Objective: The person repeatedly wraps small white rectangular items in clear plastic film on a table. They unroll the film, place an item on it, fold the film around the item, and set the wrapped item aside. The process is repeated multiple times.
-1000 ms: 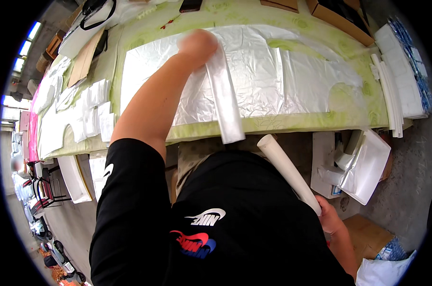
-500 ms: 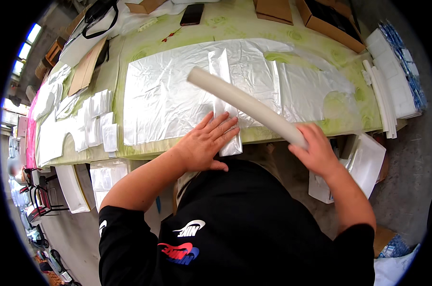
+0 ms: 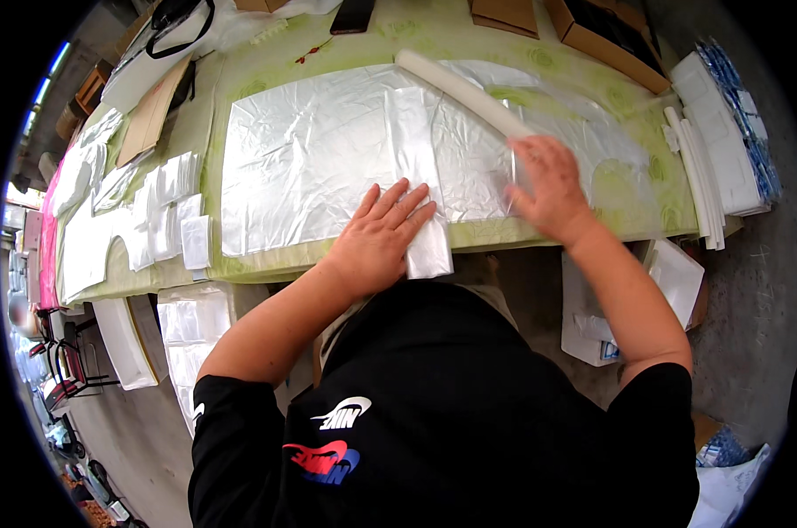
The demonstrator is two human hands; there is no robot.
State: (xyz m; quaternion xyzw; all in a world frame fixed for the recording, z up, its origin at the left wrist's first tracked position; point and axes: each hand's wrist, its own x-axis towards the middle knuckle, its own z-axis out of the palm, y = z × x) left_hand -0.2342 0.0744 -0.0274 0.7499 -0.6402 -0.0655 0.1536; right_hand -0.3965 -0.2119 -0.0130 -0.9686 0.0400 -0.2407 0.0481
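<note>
My left hand (image 3: 383, 231) lies flat, fingers slightly spread, on the near part of a folded strip of clear plastic film (image 3: 411, 132) that hangs over the table's front edge. The strip rests on a wide sheet of shiny clear plastic film (image 3: 302, 158) spread across the table. Beyond the strip, a pale tube (image 3: 460, 91) lies slantwise over the film. My right hand (image 3: 552, 189), a little blurred, is open at the tube's near end. Its fingertips overlap that end, while its thumb stands apart from the tube.
Stacks of small folded plastic bags (image 3: 171, 198) lie at the table's left. Pale tubes (image 3: 699, 180) lean at the right edge beside a white foam box (image 3: 720, 145). Cardboard boxes (image 3: 605, 48) and a dark phone (image 3: 353, 16) sit at the back. The green tablecloth (image 3: 328, 75) covers the table.
The tube went from being held raised in my right hand to lying farther back on the film. My right hand moved forward and its grip loosened. My left hand stays on the strip.
</note>
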